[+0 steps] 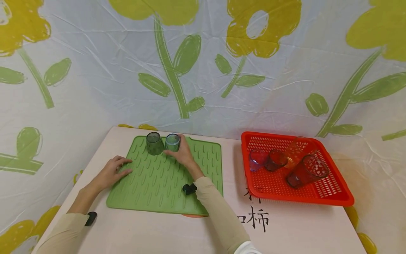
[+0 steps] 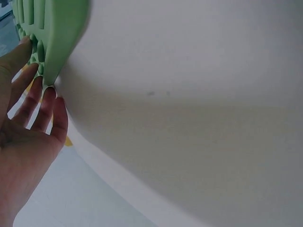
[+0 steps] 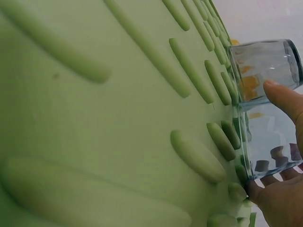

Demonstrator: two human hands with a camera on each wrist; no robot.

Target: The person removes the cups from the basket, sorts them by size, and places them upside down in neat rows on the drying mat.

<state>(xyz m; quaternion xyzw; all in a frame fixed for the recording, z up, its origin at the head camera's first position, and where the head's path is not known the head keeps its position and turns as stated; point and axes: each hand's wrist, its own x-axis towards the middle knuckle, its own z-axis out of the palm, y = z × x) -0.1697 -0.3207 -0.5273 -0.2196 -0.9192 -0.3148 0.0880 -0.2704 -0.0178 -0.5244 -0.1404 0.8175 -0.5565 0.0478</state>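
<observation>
The blue-tinted glass (image 1: 172,144) stands on the green mat (image 1: 155,190), near its 12 o'clock edge, with our right hand (image 1: 183,151) curled round it: thumb on the near side, fingers round the far side, spread only as wide as its wall. At its 9 o'clock stands the grey glass (image 1: 155,144), close beside it; we cannot tell whether the two touch. Our left hand (image 1: 111,173) rests at the mat's 9 o'clock edge on the bench (image 1: 152,233), fingers loosely spread and gripping nothing.

We judge the blue-tinted glass rigid, modest in weight, smooth enough to slip, and liable to chip if knocked against its neighbour. Its middle seems our best hold, thumb opposing fingers, firm without squeezing; the 3 o'clock side gives the most room. At the mat's 3 o'clock, the red basket (image 1: 301,199) carries more glassware, including a tilted dark glass (image 1: 302,174), probably equally brittle.
</observation>
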